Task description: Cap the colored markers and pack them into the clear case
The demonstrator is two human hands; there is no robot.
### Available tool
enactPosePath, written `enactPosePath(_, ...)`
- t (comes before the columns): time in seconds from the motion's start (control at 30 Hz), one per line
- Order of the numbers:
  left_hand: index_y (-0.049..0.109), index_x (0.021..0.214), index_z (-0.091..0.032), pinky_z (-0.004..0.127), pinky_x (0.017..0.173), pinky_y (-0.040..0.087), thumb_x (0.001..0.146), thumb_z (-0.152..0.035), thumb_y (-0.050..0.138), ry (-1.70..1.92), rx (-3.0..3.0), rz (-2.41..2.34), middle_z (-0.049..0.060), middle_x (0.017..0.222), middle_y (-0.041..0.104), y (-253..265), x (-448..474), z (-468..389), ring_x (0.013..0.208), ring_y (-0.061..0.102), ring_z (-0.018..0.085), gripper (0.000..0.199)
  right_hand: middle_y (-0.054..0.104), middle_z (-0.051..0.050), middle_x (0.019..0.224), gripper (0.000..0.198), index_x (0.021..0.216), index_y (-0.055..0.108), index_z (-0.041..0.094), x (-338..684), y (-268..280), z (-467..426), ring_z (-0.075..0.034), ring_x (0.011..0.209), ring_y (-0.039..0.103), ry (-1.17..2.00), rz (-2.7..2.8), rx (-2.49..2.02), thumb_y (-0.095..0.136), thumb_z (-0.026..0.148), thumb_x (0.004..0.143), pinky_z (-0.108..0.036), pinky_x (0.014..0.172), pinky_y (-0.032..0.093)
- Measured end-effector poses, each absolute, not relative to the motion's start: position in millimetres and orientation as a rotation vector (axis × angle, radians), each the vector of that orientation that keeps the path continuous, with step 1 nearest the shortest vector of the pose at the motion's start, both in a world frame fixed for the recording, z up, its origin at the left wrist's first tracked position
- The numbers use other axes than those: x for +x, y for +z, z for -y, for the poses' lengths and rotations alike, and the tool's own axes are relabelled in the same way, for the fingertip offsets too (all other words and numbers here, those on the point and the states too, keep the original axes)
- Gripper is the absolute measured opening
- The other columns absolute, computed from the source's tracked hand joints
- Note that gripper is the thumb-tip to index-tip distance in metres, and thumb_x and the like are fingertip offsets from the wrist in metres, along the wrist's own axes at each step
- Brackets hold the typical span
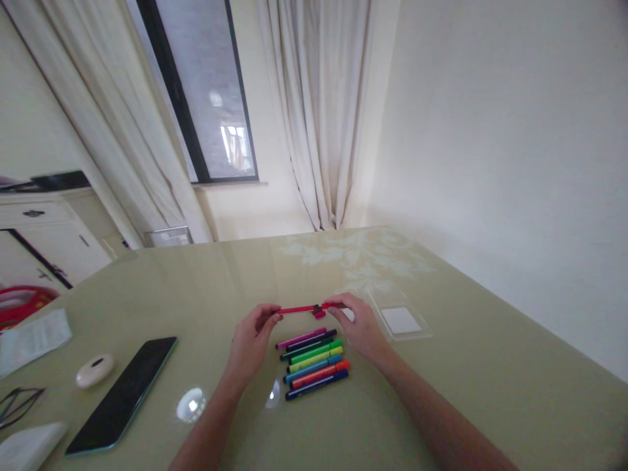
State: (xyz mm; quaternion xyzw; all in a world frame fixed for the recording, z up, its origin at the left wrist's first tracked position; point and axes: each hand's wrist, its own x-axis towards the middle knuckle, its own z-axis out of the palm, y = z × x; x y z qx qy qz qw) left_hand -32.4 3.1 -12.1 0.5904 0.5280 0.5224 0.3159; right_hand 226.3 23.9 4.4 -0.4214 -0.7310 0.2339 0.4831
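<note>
A thin red marker (298,309) is held level between my two hands, just above the table. My left hand (252,340) pinches its left end between thumb and fingertips. The fingers of my right hand (362,330) pinch its right end, where the red cap part shows beside a dark section. A small pinkish-red piece (320,314) is just below the marker; whether it touches it I cannot tell. Nearer to me, several markers lie side by side in a slanted row, among them a pink marker (300,338), a green marker (315,352), an orange-red marker (321,375) and a dark blue marker (316,385).
A clear plastic case (419,330) lies right of my right hand on the glossy table (235,268). To the left are a black phone (125,396), a whitish rounded object (95,371), glasses (19,405) and a paper packet (36,340). A wall borders the right side.
</note>
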Motion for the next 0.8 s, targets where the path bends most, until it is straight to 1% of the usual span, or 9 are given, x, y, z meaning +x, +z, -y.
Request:
enactPosePath(0.2, 0.071, 0.102, -0.019, 0.04, 0.089, 0.06, 0.086, -0.049, 0.067, 1.356, 1.566, -1.378, 0.008, 0.097, 0.079, -12.1, -27.6, -1.7, 0.094, 0.075, 0.025, 0.034, 0.077, -0.006, 0.097, 0.016, 0.1, 0.077, 0.023, 224.4, 6.9, -22.0, -0.022, 0.093, 0.07, 0.581, 1.812, -1.021, 0.064, 0.032, 0.097, -0.036, 0.089, 0.054)
enactPosePath(0.43, 0.075, 0.098, -0.018, 0.037, 0.081, 0.061, 0.081, -0.046, 0.072, 1.316, 1.487, -1.344, 0.007, 0.09, 0.08, -13.2, -18.4, 2.7, 0.085, 0.076, 0.024, 0.032, 0.079, -0.004, 0.092, 0.014, 0.095, 0.079, 0.024, 228.2, 3.1, -23.5, -0.022, 0.087, 0.072, 0.662, 1.741, -1.023, 0.067, 0.03, 0.094, -0.034, 0.083, 0.055)
enactPosePath(0.53, 0.076, 0.096, -0.018, 0.037, 0.079, 0.061, 0.079, -0.046, 0.073, 1.298, 1.451, -1.36, 0.007, 0.088, 0.08, -12.3, -18.7, 4.2, 0.084, 0.076, 0.024, 0.033, 0.079, -0.004, 0.092, 0.015, 0.095, 0.08, 0.024, 228.6, 3.0, -22.4, -0.022, 0.087, 0.073, 0.681, 1.765, -1.021, 0.066, 0.03, 0.094, -0.034, 0.083, 0.055)
enactPosePath(0.7, 0.075, 0.094, -0.019, 0.036, 0.075, 0.058, 0.085, -0.046, 0.069, 1.221, 1.551, -1.384, 0.006, 0.085, 0.078, -8.4, -18.7, 6.0, 0.08, 0.074, 0.024, 0.029, 0.079, -0.005, 0.092, 0.017, 0.096, 0.079, 0.023, 226.5, 3.6, -21.5, -0.023, 0.088, 0.073, 0.703, 1.799, -1.041, 0.064, 0.033, 0.096, -0.036, 0.085, 0.055)
enactPosePath(0.8, 0.075, 0.095, -0.02, 0.036, 0.078, 0.056, 0.089, -0.042, 0.066, 1.152, 1.751, -1.425, 0.006, 0.091, 0.077, -6.4, -16.9, 7.2, 0.084, 0.071, 0.023, 0.024, 0.079, -0.006, 0.099, 0.018, 0.1, 0.077, 0.023, 224.4, 1.2, -21.0, -0.023, 0.094, 0.072, 0.685, 1.888, -1.045, 0.061, 0.03, 0.098, -0.035, 0.088, 0.054)
